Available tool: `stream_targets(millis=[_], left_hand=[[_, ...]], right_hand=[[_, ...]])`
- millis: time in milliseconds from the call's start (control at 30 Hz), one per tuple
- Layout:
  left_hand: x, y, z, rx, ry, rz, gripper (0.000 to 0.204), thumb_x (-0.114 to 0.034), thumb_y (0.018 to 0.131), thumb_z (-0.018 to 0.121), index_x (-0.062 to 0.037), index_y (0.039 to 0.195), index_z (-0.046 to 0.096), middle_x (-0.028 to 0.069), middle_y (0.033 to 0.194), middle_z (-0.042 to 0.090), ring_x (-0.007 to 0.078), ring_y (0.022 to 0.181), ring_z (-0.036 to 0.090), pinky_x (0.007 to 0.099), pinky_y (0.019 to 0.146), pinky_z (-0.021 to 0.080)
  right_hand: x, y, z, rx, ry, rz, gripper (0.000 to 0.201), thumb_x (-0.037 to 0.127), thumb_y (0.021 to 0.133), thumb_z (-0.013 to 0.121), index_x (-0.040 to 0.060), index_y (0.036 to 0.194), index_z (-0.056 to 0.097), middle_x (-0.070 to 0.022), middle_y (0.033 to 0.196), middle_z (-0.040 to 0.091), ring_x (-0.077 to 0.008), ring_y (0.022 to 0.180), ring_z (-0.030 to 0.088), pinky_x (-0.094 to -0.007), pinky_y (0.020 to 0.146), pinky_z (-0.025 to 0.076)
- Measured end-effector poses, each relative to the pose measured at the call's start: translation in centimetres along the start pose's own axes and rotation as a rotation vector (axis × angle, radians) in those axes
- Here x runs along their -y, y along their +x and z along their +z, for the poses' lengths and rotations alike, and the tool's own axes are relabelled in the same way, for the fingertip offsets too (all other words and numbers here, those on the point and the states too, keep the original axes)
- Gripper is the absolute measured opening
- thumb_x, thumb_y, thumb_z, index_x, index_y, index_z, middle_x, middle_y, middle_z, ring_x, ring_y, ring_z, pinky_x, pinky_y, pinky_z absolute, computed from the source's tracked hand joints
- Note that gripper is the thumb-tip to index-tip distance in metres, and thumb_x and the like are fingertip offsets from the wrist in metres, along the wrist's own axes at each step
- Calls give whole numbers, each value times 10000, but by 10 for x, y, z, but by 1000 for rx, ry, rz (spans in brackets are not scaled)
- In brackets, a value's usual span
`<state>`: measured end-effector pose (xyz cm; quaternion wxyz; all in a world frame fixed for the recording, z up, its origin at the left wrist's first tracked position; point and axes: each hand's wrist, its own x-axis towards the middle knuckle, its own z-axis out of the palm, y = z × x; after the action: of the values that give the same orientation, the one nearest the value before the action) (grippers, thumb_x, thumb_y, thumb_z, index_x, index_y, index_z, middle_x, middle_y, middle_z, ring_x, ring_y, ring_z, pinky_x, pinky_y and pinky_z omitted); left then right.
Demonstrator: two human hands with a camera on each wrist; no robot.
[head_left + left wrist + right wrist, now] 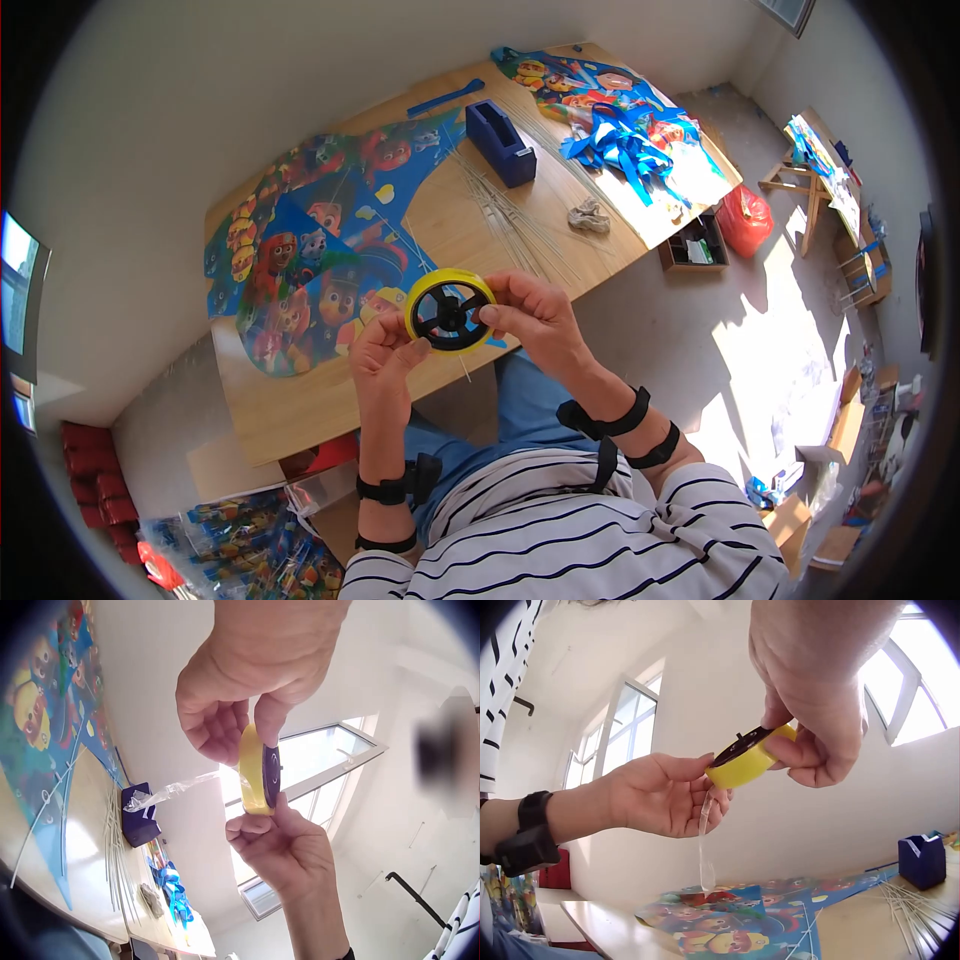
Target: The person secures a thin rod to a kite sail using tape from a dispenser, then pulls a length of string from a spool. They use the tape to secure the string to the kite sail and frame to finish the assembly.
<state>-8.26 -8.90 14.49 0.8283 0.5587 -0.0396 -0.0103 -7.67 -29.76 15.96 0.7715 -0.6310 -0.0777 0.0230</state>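
Observation:
A roll of yellow tape [411, 300] on a black spoked core is held up over the table's near edge. My left hand [384, 350] pinches its left rim between thumb and fingers, and my right hand [532, 312] pinches the right rim. In the left wrist view the yellow roll [253, 769] stands nearly edge-on between both hands. A clear strip of tape [704, 855] hangs from the roll beside the left fingers in the right wrist view.
Printed cartoon sheets [300, 260] cover the table's left side. Behind the roll are a dark blue dispenser [500, 145], thin white sticks [507, 225] and a crumpled piece [589, 216]. Blue ribbons [630, 150] lie at the far right; a red bag [745, 220] stands on the floor.

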Motion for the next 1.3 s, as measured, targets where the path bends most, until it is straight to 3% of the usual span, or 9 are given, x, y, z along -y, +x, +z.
stream_targets(millis=[167, 300, 367, 433, 667, 700, 833, 1067, 1300], left_hand=[[4, 5, -20, -145, -24, -21, 291, 60, 786, 673, 28, 1071, 621, 68, 992, 672, 120, 915, 622, 241, 849, 476], [0, -1, -54, -219, 31, -8, 285, 7, 813, 693, 23, 1084, 606, 77, 994, 682, 128, 925, 642, 256, 873, 493], [0, -5, -65, -277, 61, -31, 285, 16, 805, 687, 21, 1077, 601, 79, 993, 678, 126, 925, 640, 248, 864, 495], [1, -7, -71, -340, 68, -60, 288, 26, 792, 682, 28, 1068, 603, 81, 992, 676, 127, 921, 634, 245, 853, 489], [12, -1, -79, -470, 48, -146, 297, 29, 783, 679, 48, 1071, 610, 89, 998, 674, 139, 904, 630, 249, 838, 483], [14, -2, -81, -480, 45, -161, 300, 27, 785, 679, 49, 1077, 610, 89, 999, 675, 141, 906, 631, 250, 841, 484], [26, -5, -91, -493, 16, -171, 322, 10, 790, 700, 50, 1096, 608, 89, 1019, 673, 153, 932, 636, 264, 873, 486], [20, -7, -91, -454, -45, -142, 358, -27, 799, 733, 49, 1122, 601, 96, 1053, 677, 160, 966, 639, 279, 927, 471], [10, -29, -76, -392, -108, -58, 321, -21, 827, 711, 44, 1123, 605, 94, 1033, 681, 145, 956, 642, 259, 901, 480]], right_hand=[[-9, 39, -22, 230, -106, -34, 473, 240, 902, 713, -53, 1253, 592, -51, 884, 666, -87, 785, 590, -256, 676, 493], [0, 146, -76, -99, -867, 107, 613, 372, 781, 793, -69, 1168, 618, -161, 934, 696, -205, 866, 675, -338, 728, 514], [-20, 215, -108, -277, -1229, 12, 597, 476, 719, 802, -6, 1026, 629, -204, 997, 669, -290, 929, 670, -389, 793, 518], [-30, 275, -129, -341, -1423, 116, 740, 542, 688, 798, -19, 1120, 583, -235, 1077, 657, -356, 1024, 648, -455, 846, 510], [-90, 375, -160, -296, -1441, 329, 1066, 510, 630, 865, -118, 1338, 376, -274, 1221, 600, -364, 1139, 614, -414, 924, 512], [-92, 380, -161, -262, -1341, 368, 937, 438, 626, 858, -99, 1294, 481, -257, 1196, 622, -358, 1118, 628, -404, 916, 518], [-90, 384, -158, -270, -1416, 253, 558, 313, 591, 787, -10, 1039, 709, -200, 1118, 673, -336, 1038, 665, -386, 862, 540], [-36, 318, -124, -267, -1377, 30, 617, 427, 561, 791, -89, 890, 711, -205, 732, 685, -320, 686, 690, -392, 656, 551], [-34, 187, -32, -203, -1283, 114, 584, 381, 578, 789, -87, 901, 653, -233, 816, 691, -363, 764, 693, -427, 721, 553]])
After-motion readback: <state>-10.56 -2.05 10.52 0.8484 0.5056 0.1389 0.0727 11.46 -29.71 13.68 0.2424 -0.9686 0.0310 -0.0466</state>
